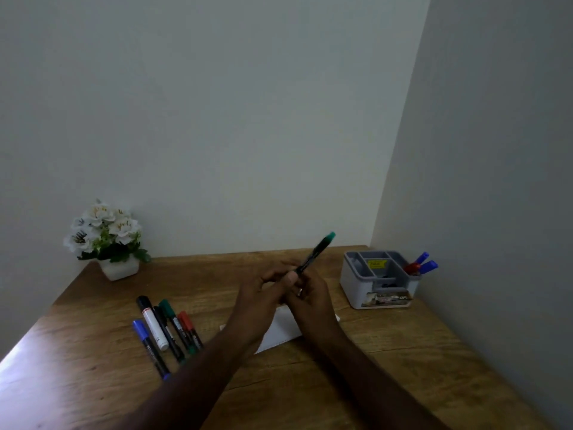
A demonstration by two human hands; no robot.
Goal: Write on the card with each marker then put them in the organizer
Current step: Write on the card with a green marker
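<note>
Both hands are meeting above the middle of the wooden desk (pixel 93 321). The right hand (pixel 310 293) and the left hand (pixel 263 293) are each curling their fingers round the lower end of a green-capped marker (pixel 314 254), so both grips are grasping it; its capped end is pointing up and to the right, above the desk. A white card (pixel 279 332) is lying on the desk directly under the hands, mostly hidden by them.

Five more markers (pixel 164 332) are lying side by side to the left of the card. Their barrel printing is too blurred to read.

A grey organizer (pixel 378 279) is standing at the right near the wall, with two blue-capped markers (pixel 424 262) and a red one leaning in its right compartment. A yellow sticker inside and a label on its front are showing, neither legible.

A white flower pot (pixel 108 240) is sitting at the far left.
</note>
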